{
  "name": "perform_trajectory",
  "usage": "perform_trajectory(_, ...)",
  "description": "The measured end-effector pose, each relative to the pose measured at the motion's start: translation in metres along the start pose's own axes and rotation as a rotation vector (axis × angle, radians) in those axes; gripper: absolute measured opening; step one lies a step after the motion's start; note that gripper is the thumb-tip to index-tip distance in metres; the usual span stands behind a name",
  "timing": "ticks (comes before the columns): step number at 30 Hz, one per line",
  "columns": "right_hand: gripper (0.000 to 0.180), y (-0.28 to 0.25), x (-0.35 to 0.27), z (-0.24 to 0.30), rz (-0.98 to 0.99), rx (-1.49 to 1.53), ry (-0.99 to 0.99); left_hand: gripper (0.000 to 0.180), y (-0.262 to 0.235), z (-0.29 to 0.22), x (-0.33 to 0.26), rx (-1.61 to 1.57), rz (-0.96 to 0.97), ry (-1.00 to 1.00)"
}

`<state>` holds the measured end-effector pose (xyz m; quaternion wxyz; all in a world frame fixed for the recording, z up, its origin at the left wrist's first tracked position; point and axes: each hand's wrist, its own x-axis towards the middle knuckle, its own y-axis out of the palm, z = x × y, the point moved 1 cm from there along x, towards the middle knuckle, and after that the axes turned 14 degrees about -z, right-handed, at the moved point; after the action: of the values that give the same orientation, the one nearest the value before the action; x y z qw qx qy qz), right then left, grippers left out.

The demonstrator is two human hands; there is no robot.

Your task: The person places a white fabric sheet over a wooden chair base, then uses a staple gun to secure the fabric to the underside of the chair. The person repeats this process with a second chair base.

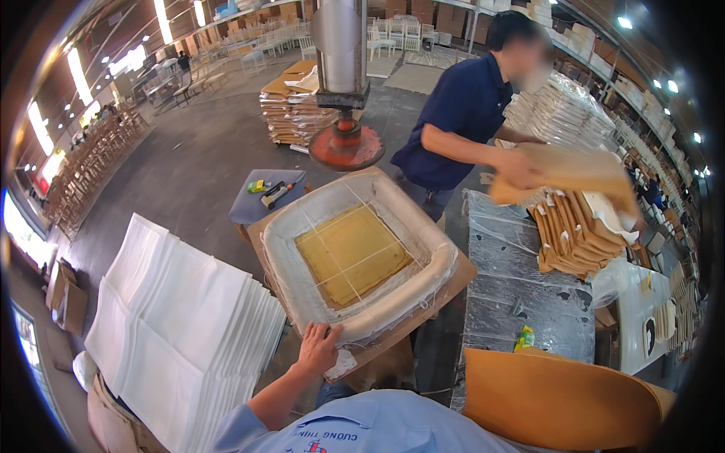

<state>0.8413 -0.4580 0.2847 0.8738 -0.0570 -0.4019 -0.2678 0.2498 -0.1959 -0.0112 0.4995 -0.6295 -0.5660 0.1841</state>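
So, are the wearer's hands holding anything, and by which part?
The left hand touches the near-left corner of the padded frame; whether it grips is unclear. The right hand isn't visible.

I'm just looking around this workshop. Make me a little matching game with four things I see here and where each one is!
Things:
1. White sheets
2. Disc
3. Panel
4. Left hand

Places and colours:
A. Yellow, surrounded by the padded ring
B. Red, beneath the metal column
C. On the near edge of the padded ring
D. Stacked at the left of the picture

Right pairs: 1-D, 2-B, 3-A, 4-C
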Motion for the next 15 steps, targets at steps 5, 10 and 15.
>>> perform_trajectory(5,0.024,-0.023,-0.009,0.029,-0.068,-0.001,-0.028,0.062,-0.013,0.037,-0.001,0.072,-0.027,-0.055)
perform_trajectory(10,0.023,-0.062,-0.026,0.074,-0.173,-0.007,-0.054,0.058,-0.033,0.085,0.006,0.109,-0.004,-0.038)
perform_trajectory(15,0.022,-0.102,-0.042,0.131,-0.292,0.025,-0.106,0.056,-0.042,0.127,0.019,0.063,0.022,0.011)
